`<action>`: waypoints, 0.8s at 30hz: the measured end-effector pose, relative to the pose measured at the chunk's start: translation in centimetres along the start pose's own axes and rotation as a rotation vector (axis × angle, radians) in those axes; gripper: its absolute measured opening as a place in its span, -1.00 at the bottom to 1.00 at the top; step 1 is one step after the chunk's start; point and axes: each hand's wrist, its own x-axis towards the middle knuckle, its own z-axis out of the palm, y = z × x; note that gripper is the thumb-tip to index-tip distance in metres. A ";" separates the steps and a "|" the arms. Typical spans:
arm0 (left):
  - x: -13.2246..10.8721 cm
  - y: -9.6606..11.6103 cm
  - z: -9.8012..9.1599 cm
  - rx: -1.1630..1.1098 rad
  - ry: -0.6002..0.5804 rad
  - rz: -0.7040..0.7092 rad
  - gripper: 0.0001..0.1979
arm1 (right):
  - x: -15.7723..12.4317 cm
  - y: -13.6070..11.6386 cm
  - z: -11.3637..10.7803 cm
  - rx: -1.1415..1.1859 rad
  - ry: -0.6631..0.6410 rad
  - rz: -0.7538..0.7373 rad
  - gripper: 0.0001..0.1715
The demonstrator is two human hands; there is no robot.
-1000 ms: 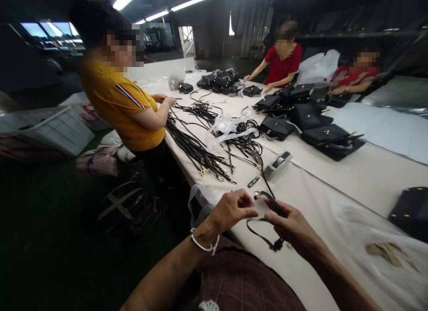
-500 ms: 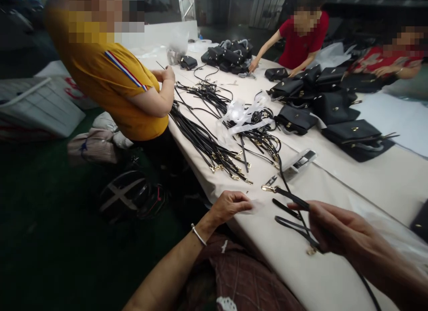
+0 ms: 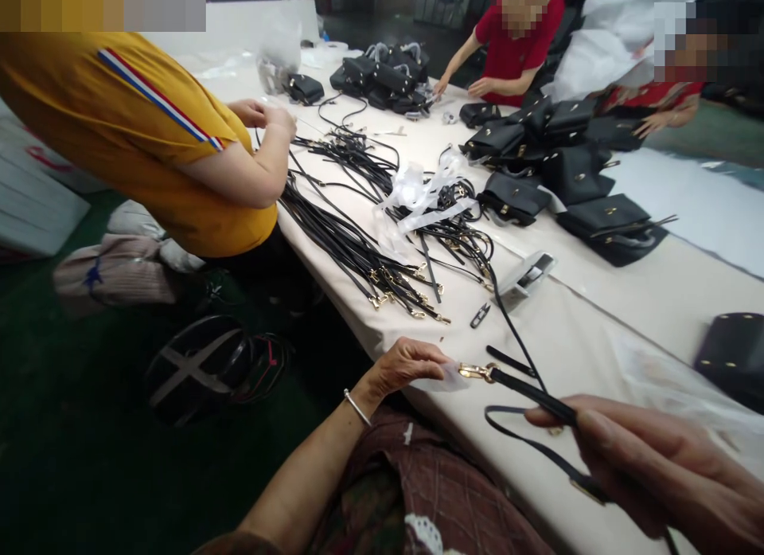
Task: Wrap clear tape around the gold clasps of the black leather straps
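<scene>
My left hand point(image 3: 409, 368), with a bracelet at the wrist, pinches a small clear plastic piece point(image 3: 454, 379) over the table's near edge. Between the thumb and fingers of my right hand point(image 3: 650, 459) is a black bag strap point(image 3: 531, 394). Its gold snap hook point(image 3: 476, 372) points left and is at the plastic; whether they touch I cannot tell. A loop of thin black strap point(image 3: 525, 435) hangs below the right hand's fingers. Another short strap end point(image 3: 507, 360) lies just beyond. Small thread snips point(image 3: 480, 315) rest on the table behind the hook.
Many black straps point(image 3: 340, 236) with gold hooks lie left of centre, beside crumpled clear plastic point(image 3: 411, 189). A clear box point(image 3: 528, 278) stands right of them. Black handbags point(image 3: 609, 220) are heaped further back. A co-worker in a yellow shirt point(image 3: 149, 133) stands left; two others work across the table.
My right hand has brought the strap's hook down from near the snips to the plastic in my left hand. The view has shifted, and the left hand keeps its pinch.
</scene>
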 end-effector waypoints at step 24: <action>2.2 1.0 0.4 0.162 -0.268 -0.111 -0.62 | 7.1 -2.8 4.1 -0.439 -0.315 -0.165 -0.49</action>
